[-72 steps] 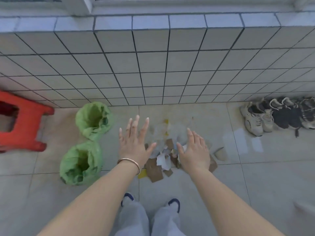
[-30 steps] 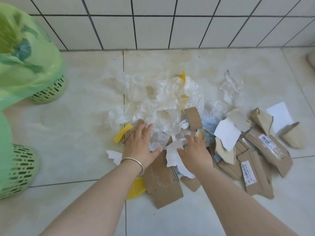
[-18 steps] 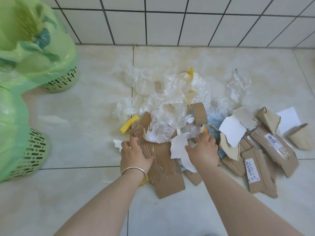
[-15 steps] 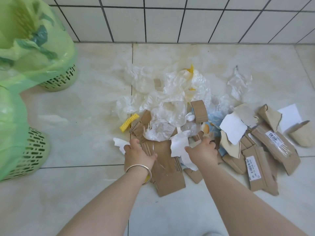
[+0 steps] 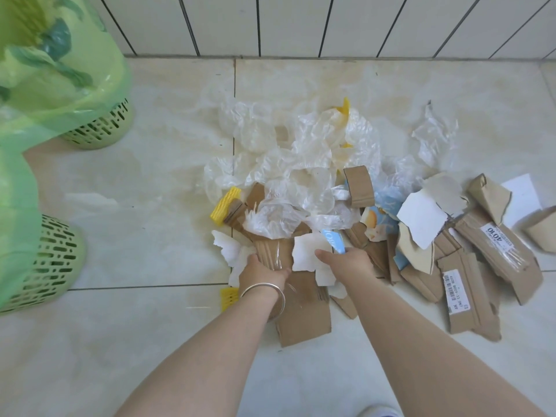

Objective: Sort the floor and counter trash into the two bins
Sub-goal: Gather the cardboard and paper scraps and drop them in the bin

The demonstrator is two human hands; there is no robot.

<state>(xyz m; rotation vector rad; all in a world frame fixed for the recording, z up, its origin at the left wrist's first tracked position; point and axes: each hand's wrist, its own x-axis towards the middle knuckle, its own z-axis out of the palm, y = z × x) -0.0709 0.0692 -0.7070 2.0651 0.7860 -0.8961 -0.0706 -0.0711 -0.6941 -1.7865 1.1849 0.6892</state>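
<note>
A heap of trash lies on the tiled floor: crumpled clear plastic film (image 5: pixel 304 164), torn brown cardboard pieces (image 5: pixel 304 314), white paper scraps (image 5: pixel 421 218) and yellow foam bits (image 5: pixel 225 203). My left hand (image 5: pixel 261 269), with a silver bangle at the wrist, is closed around the top of a taped cardboard strip (image 5: pixel 275 251). My right hand (image 5: pixel 346 263) pinches a white paper scrap (image 5: pixel 307 251) together with a blue-printed wrapper (image 5: pixel 334 240). Two green bins lined with green bags stand at the left, one far (image 5: pixel 99 124) and one near (image 5: pixel 45 260).
A white tiled wall (image 5: pixel 301 22) runs along the back. More cardboard with printed labels (image 5: pixel 496 242) spreads to the right of the heap. Bare floor tiles (image 5: pixel 144 206) lie between the heap and the bins. A shoe tip (image 5: pixel 379 412) shows at the bottom.
Both hands slid back toward me, from the plastic film to the near edge of the heap, and closed on cardboard and paper. The camera came down closer to the floor.
</note>
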